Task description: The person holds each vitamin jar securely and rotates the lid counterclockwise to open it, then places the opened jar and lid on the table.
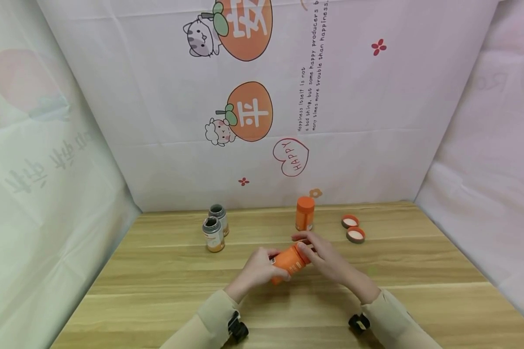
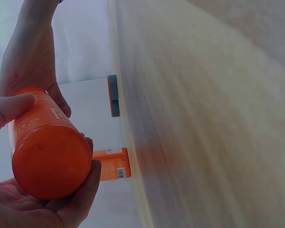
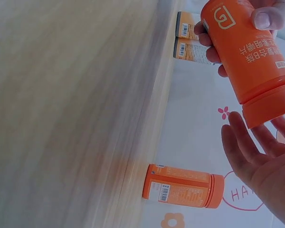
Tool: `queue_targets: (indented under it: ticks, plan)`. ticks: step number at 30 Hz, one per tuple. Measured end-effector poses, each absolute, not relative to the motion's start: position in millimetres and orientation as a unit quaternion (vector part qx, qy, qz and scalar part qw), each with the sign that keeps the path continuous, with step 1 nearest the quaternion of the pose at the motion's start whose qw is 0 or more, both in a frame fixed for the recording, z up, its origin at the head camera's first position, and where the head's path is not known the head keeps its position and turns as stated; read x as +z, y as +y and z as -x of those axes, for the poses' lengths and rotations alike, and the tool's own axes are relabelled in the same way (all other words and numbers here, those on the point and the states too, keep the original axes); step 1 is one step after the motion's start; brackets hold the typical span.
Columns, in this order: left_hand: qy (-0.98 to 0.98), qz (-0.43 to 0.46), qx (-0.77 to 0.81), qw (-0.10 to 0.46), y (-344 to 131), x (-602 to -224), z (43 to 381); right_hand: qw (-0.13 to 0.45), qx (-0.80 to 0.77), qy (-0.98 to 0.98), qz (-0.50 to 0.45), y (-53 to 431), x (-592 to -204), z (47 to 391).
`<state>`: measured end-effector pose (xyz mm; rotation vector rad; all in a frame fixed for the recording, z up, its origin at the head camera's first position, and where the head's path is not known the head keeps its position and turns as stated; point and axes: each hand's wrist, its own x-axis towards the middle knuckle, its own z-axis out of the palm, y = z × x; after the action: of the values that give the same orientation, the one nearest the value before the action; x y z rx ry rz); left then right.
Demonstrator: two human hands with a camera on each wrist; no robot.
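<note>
My left hand (image 1: 258, 266) grips an orange bottle (image 1: 287, 261) by its body, tilted above the table with its cap end up and to the right. In the right wrist view the bottle (image 3: 249, 52) shows pale lettering, and its ribbed orange cap (image 3: 270, 105) is on. My right hand (image 1: 329, 258) is at the cap, thumb near its top and fingers stretched out past it. Those fingers (image 3: 247, 142) look straight and spread in the right wrist view; a firm hold on the cap is not visible. The left wrist view faces the bottle's round base (image 2: 52, 161).
Another capped orange bottle (image 1: 305, 214) stands upright behind the hands. Two lids (image 1: 350, 221) with orange rims lie at the right, pale insides up. Two uncapped jars (image 1: 214, 238) with grey necks stand at the left. A printed white cloth (image 1: 353, 160) hangs behind the wooden table (image 1: 166, 281).
</note>
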<state>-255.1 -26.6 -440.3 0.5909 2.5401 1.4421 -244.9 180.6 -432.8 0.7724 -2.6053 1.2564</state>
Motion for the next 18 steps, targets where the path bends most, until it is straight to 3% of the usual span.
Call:
queue_targets:
  ticks: [9,18]
  plan:
    - [0.856,-0.19,0.476,0.069,-27.1,-439.8,254.9,0.067,0.423,-0.878,-0.213,181.3,-431.9,244.3]
    - [0.861,-0.19,0.468,0.065,-26.3,-439.9,257.8,0.021,0.451,-0.879,-0.151,182.2,-428.2,243.4]
